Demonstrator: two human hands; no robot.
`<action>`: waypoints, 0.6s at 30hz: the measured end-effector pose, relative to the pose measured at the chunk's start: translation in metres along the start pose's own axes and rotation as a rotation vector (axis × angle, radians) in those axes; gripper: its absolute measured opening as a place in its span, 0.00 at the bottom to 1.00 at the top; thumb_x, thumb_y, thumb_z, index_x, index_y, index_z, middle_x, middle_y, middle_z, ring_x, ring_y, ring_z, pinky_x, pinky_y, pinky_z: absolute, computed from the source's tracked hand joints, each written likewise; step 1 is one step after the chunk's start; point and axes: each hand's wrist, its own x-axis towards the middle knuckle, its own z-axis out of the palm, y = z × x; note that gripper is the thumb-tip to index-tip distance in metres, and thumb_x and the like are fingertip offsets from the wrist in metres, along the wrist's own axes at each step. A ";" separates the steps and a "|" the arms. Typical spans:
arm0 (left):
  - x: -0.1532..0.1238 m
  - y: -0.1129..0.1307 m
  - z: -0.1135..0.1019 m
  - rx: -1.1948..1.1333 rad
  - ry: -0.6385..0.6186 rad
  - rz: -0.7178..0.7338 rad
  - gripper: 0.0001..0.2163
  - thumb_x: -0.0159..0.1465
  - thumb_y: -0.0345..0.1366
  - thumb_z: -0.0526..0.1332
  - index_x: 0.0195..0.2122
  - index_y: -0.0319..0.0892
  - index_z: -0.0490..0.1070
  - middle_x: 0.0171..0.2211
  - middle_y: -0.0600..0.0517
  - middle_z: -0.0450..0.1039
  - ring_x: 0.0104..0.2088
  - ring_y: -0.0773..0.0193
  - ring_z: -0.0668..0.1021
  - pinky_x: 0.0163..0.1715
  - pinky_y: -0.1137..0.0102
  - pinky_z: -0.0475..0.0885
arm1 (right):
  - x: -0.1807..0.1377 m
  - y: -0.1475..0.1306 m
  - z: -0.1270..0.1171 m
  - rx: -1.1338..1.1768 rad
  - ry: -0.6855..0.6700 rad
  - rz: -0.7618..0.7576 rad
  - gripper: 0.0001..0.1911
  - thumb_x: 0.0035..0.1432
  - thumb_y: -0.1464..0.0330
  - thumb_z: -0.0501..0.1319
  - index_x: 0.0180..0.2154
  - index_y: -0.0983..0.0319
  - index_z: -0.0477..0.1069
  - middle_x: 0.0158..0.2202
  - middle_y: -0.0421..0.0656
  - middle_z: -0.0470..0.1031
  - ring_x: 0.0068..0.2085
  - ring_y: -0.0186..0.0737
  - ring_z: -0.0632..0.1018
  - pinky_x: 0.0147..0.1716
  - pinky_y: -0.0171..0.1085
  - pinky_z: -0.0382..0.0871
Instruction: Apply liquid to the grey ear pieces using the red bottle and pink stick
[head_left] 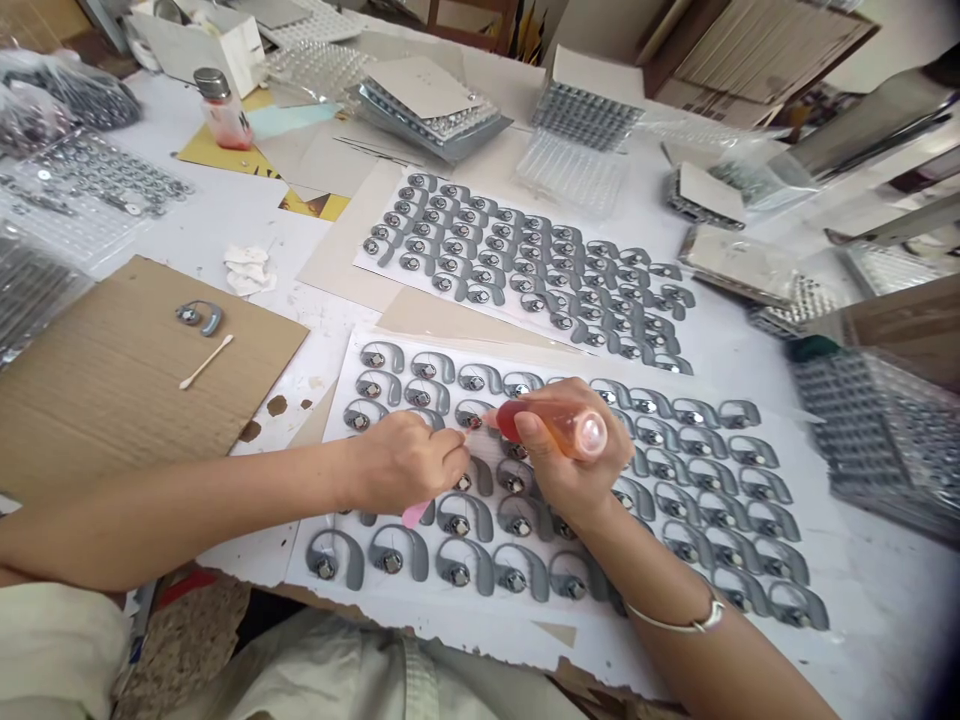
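Head view, the only one: both hands work over the near sheet (337,560) of grey ear-hook parts set out in rows. The right hand (574,455) is closed around a small bottle (555,428) of orange liquid, held nearly level with its red tip pointing left toward the left hand. The left hand (405,462) is pinched shut on a pink stick (415,514), whose lower end shows below the fingers; its working end is hidden near the bottle tip. Both meet over a part (472,415) in the third row of the sheet, left of centre.

How far the work has gone cannot be read from the parts: those on either side of the hands look alike, with no visible mark of treatment. Judging from where the hands sit, much of this sheet may remain, but that is a guess.

A second sheet (375,262), equally full, lies beyond the first. On the cardboard (112,380) at left lie one loose part (201,316) and a cotton swab (205,361), well apart from the hands. Another bottle (222,110) stands at the far left, and trays (435,115) are stacked around the table's far edge.
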 end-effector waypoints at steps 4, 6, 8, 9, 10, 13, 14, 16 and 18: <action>0.000 0.000 -0.001 -0.007 -0.007 0.003 0.11 0.61 0.24 0.50 0.31 0.35 0.71 0.28 0.45 0.76 0.18 0.66 0.72 0.14 0.71 0.69 | 0.000 0.001 0.000 0.010 0.001 0.003 0.04 0.55 0.74 0.64 0.31 0.61 0.72 0.27 0.39 0.75 0.29 0.35 0.73 0.29 0.37 0.68; 0.000 0.000 -0.001 -0.010 -0.010 0.002 0.10 0.61 0.24 0.50 0.30 0.35 0.71 0.29 0.45 0.76 0.19 0.66 0.72 0.15 0.72 0.69 | 0.000 0.001 0.000 0.010 -0.001 0.000 0.04 0.55 0.75 0.64 0.31 0.61 0.71 0.27 0.39 0.75 0.29 0.35 0.73 0.29 0.37 0.68; 0.000 0.000 -0.001 -0.002 -0.017 0.001 0.10 0.61 0.24 0.51 0.30 0.35 0.71 0.29 0.45 0.77 0.19 0.66 0.72 0.15 0.72 0.68 | 0.001 0.001 0.000 0.004 -0.001 -0.010 0.05 0.55 0.75 0.64 0.31 0.60 0.71 0.27 0.39 0.74 0.29 0.35 0.73 0.29 0.38 0.68; 0.000 0.000 -0.001 0.006 -0.025 0.002 0.09 0.61 0.25 0.51 0.30 0.36 0.71 0.29 0.45 0.77 0.18 0.66 0.72 0.15 0.72 0.68 | 0.001 0.001 0.000 -0.003 -0.002 -0.017 0.05 0.55 0.75 0.63 0.31 0.60 0.71 0.27 0.39 0.74 0.29 0.35 0.73 0.29 0.38 0.69; 0.000 0.000 -0.001 0.016 -0.033 0.004 0.09 0.61 0.25 0.52 0.29 0.36 0.71 0.29 0.46 0.77 0.18 0.66 0.72 0.14 0.72 0.68 | 0.001 0.000 0.000 -0.010 -0.002 -0.024 0.05 0.55 0.75 0.64 0.31 0.60 0.71 0.27 0.39 0.74 0.28 0.35 0.73 0.29 0.38 0.69; 0.001 0.000 -0.001 0.035 -0.042 0.006 0.09 0.61 0.24 0.52 0.29 0.36 0.71 0.29 0.46 0.76 0.18 0.67 0.71 0.14 0.72 0.69 | 0.000 0.000 0.000 -0.031 0.002 -0.032 0.05 0.55 0.75 0.64 0.30 0.60 0.70 0.27 0.39 0.74 0.28 0.35 0.73 0.28 0.38 0.68; 0.001 0.000 -0.001 0.037 -0.035 0.005 0.09 0.61 0.24 0.52 0.29 0.37 0.70 0.29 0.47 0.76 0.18 0.67 0.71 0.14 0.72 0.69 | 0.000 0.000 -0.001 -0.039 0.003 -0.036 0.06 0.54 0.75 0.64 0.31 0.60 0.70 0.27 0.39 0.74 0.28 0.35 0.72 0.28 0.38 0.69; 0.001 0.000 -0.001 0.041 -0.022 0.000 0.09 0.61 0.24 0.52 0.29 0.37 0.70 0.29 0.47 0.77 0.18 0.67 0.71 0.14 0.72 0.69 | 0.001 -0.001 -0.001 -0.054 0.002 -0.042 0.05 0.54 0.75 0.65 0.31 0.60 0.70 0.27 0.39 0.74 0.27 0.35 0.72 0.28 0.38 0.69; 0.001 0.001 -0.001 0.042 -0.021 -0.005 0.09 0.61 0.24 0.52 0.29 0.37 0.70 0.29 0.47 0.77 0.18 0.67 0.72 0.14 0.72 0.69 | 0.001 -0.001 -0.002 -0.065 0.004 -0.051 0.05 0.54 0.74 0.65 0.31 0.60 0.70 0.27 0.39 0.74 0.27 0.35 0.72 0.28 0.37 0.69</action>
